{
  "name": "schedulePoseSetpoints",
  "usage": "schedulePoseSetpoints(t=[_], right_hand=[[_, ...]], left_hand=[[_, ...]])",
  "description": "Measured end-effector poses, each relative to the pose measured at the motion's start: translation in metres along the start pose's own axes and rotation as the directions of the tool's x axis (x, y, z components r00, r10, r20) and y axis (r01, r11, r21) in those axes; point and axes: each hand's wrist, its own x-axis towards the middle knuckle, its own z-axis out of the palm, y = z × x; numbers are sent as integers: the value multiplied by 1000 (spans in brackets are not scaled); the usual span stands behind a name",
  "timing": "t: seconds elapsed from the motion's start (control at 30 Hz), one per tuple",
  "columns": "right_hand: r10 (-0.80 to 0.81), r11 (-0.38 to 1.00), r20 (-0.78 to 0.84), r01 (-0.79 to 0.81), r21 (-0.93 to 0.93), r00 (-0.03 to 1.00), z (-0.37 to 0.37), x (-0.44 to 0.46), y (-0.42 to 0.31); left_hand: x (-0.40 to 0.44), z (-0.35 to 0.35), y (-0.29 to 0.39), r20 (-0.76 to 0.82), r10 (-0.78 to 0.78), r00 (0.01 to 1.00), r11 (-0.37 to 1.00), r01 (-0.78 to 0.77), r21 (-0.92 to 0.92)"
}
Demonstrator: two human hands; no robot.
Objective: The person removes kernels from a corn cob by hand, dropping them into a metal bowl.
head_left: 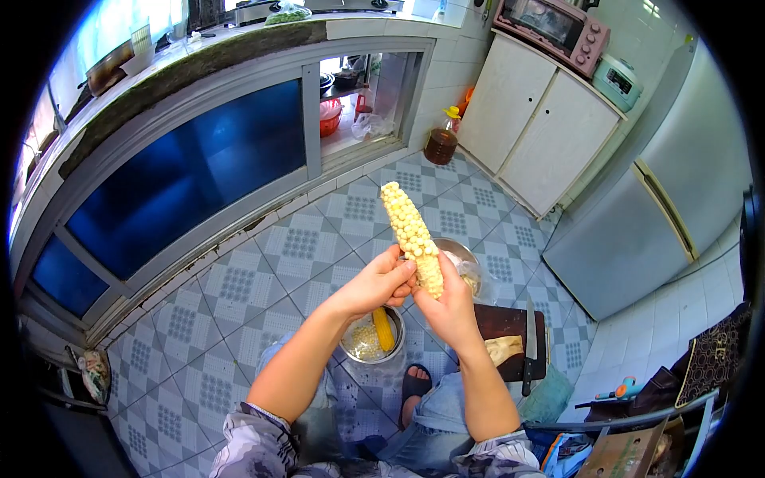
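Observation:
A pale corn cob (410, 227) is held up at a tilt in front of me, with kernels on its upper part and a stripped patch lower down. My left hand (378, 280) grips it from the left, thumb against the kernels. Around its lower end my right hand (449, 299) is closed. Below the hands stands a metal bowl (348, 350) with loose kernels and a yellow corn cob (384, 328) in it. Behind my right hand, a second metal bowl (458, 248) is partly hidden, its contents hard to make out.
On the right, a dark cutting board (498, 319) carries a knife (530, 346) and a pale flat piece (504, 349). An oil jug (441, 143) stands by the white cabinet (510, 99). A fridge (629, 231) is at right, a cardboard box (625, 454) at lower right.

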Motion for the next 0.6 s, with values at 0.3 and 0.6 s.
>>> schedulePoseSetpoints(t=[0.3, 0.6], right_hand=[[11, 991, 39, -16, 134, 999, -3, 0, 1], [-36, 999, 29, 36, 6, 999, -4, 0, 0]], left_hand=[[0, 1, 9, -42, -50, 998, 996, 47, -80], [3, -1, 2, -59, -25, 998, 999, 23, -27]])
